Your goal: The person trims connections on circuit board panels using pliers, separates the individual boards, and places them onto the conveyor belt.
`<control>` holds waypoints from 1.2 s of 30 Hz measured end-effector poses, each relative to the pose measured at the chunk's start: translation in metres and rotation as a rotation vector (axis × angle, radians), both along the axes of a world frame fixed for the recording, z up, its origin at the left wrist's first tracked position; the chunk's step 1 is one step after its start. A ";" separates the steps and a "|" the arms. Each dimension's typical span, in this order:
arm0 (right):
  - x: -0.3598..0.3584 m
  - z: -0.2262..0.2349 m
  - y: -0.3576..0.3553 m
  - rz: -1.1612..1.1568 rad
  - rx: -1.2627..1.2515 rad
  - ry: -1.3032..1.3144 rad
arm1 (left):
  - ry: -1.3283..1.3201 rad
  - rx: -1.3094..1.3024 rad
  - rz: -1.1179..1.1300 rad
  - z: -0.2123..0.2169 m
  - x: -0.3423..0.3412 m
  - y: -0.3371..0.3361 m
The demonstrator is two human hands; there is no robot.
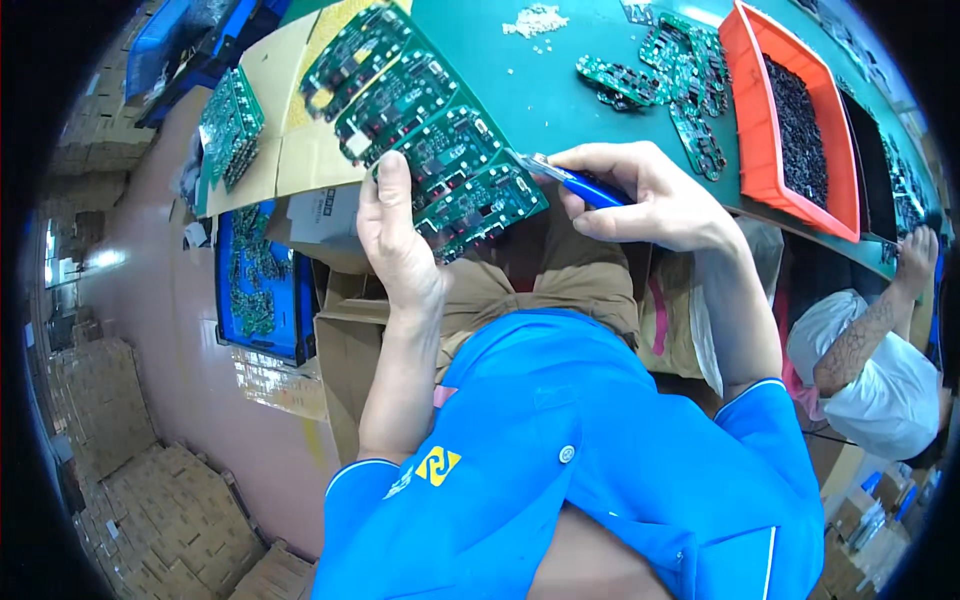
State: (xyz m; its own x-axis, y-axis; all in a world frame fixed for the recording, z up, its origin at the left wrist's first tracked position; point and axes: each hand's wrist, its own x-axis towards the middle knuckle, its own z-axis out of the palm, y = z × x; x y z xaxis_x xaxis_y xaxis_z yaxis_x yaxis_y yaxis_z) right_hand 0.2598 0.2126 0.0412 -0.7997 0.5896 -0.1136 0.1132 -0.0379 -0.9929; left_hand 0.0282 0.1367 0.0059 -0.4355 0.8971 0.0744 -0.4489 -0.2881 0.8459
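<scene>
My left hand (pixel 398 235) grips a green circuit board panel (pixel 425 115) by its near left edge, thumb on top. The panel is tilted, made of several joined boards studded with small components. My right hand (pixel 660 205) is closed round a pair of blue-handled pliers (pixel 597 190). Their metal jaws meet the panel's right edge, near the seam between two boards; whether they touch it I cannot tell. Right of the panel, a pile of separate boards (pixel 690 75) lies on the green table (pixel 480 40).
An orange bin (pixel 750 140) of small black parts stands on the right. White bits (pixel 535 20) lie at the far edge. At left, boards (pixel 230 125) stand on cardboard (pixel 275 100); below, a blue crate (pixel 300 335) holds more. Another person's hand (pixel 917 258) works at far right.
</scene>
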 end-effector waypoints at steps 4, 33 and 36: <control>0.002 0.005 -0.008 -0.026 0.037 -0.007 | 0.004 0.045 0.025 0.009 0.002 0.008; 0.012 -0.026 0.004 -0.830 0.417 -0.009 | 0.466 -0.198 -0.116 0.037 -0.067 0.209; 0.011 -0.042 -0.003 -0.849 0.509 -0.002 | 0.502 -0.201 -0.175 0.035 -0.081 0.293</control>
